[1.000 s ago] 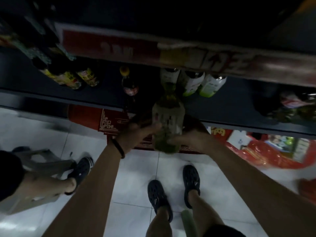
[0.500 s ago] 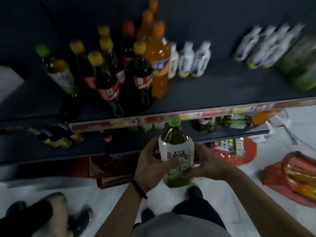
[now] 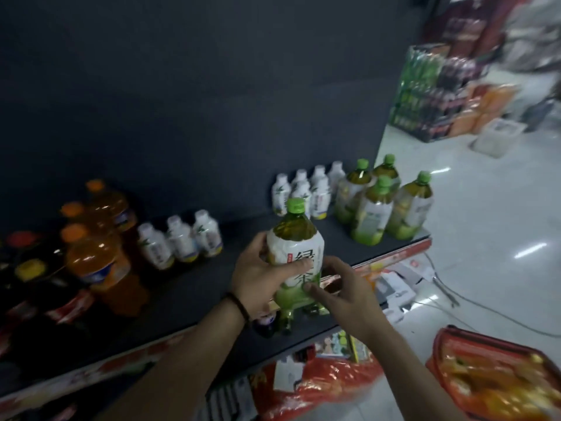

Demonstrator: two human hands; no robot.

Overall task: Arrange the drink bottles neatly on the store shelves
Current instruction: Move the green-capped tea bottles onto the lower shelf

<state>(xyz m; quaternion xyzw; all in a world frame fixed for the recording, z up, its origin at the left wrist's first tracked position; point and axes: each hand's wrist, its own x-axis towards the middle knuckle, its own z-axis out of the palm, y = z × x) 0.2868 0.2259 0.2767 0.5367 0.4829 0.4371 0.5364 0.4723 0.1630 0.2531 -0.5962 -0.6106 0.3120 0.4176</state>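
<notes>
Left hand [image 3: 258, 281] and right hand [image 3: 349, 290] grasp a bottle [image 3: 296, 235] at the shelf [image 3: 197, 293].
Left fingers [image 3: 296, 264] wrap its label; right fingers [image 3: 314, 289] clasp just below them.

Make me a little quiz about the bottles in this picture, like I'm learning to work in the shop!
1. True or false: only the left hand touches the green tea bottle.
2. The held bottle's cap is: A red, B green, C orange.
3. How many more green-capped tea bottles stand at the right end of the shelf?
Key: 1 false, the right hand touches it too; 2 B; 3 four.
</notes>
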